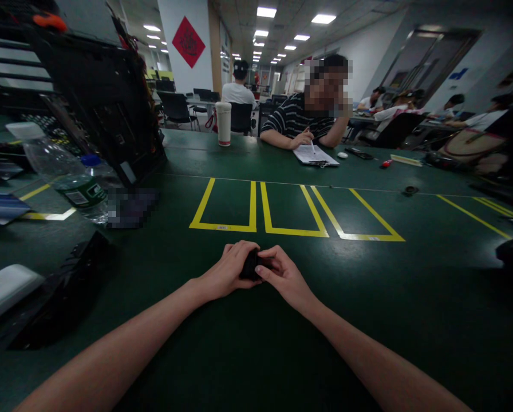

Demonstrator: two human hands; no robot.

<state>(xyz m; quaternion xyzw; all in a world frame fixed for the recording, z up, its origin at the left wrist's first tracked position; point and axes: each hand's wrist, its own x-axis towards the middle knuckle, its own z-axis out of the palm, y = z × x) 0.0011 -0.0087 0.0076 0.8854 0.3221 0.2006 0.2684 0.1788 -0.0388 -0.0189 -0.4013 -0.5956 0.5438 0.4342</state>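
Both of my hands meet low over the dark green table [368,297], just in front of three boxes marked in yellow tape [291,214]. My left hand [226,270] curls its fingers round a small black object [251,265]. My right hand [282,273] pinches the same object from the other side with thumb and fingers. Most of the object is hidden by my fingers, so I cannot make out what it is.
Two plastic water bottles [63,174] and a black upright case [106,103] stand at the left, with a black bag [63,286] and a white block [5,289] nearer me. Across the table a person in a striped shirt [299,117] writes on paper [315,155]. A white tumbler [223,123] stands nearby.
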